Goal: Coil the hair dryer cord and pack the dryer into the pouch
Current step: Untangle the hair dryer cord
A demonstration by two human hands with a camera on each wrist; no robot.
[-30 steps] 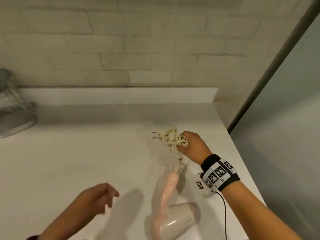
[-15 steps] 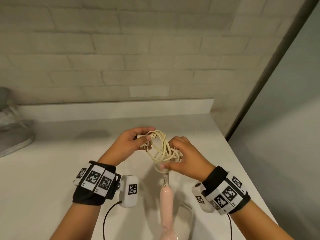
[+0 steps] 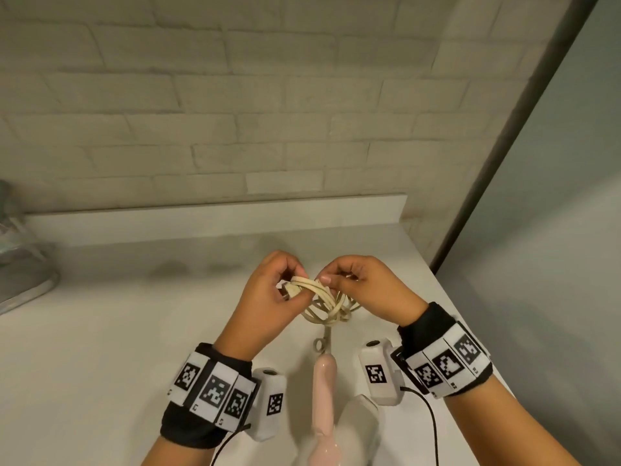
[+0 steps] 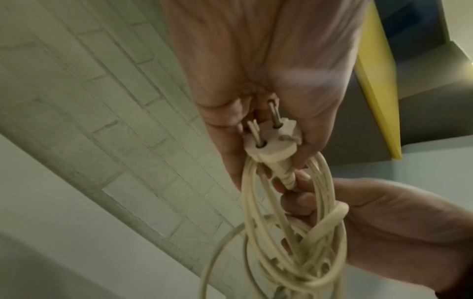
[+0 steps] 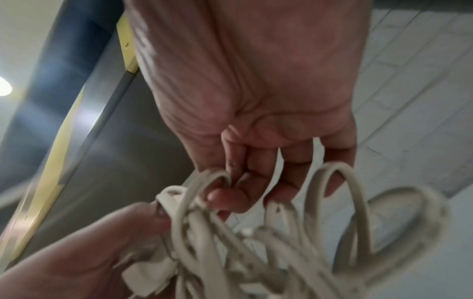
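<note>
Now both at work on the cord (image 3: pixel 324 299), where a second ago only the right had it: left hand (image 3: pixel 268 297) risen from idling low over the counter (image 3: pixel 117 331) to pinch the plug (image 4: pixel 271 143) between thumb and fingertips, prongs pointing back into the palm. Right hand (image 3: pixel 364 287) curled round the far side of the loops, fingers (image 5: pixel 245 194) hooked through several turns. Bundle lifted clear of the counter and held between the two hands, closer to the body than half a second back. Loops uneven, crossing one another, one turn cinched round the rest in the left wrist view; more tangle than neat coil. Hair dryer (image 3: pixel 324 398) lying on the counter below the wrists, pink handle pointing away from the body, cord running straight up from the handle's end to the bundle. No pouch visible in any view. Judging from this: coiling under way but not finished, probably tucking the plug end in to lock the loops; packing not begun. Risk of the turns springing loose if either grip eases.
</note>
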